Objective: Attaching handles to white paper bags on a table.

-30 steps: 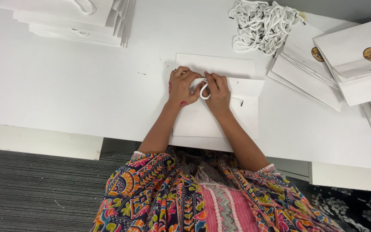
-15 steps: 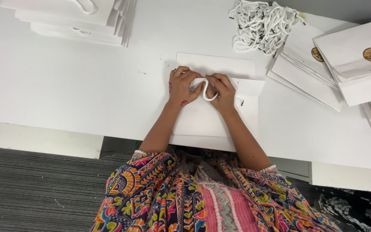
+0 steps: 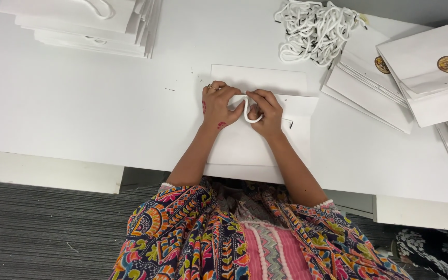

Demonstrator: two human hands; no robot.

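Little has moved; white cord [image 3: 248, 111] loops between both hands.

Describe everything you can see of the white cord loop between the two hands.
The short white cord loop looks like soft braided rope, bent into a U that sags toward the person. It lies over the flat white paper bag on the white table. The left hand and the right hand each pinch one end against the bag's upper edge; the fingers hide the ends.

Matt paper bag [image 3: 245, 148], corded handle [image 3: 248, 111]
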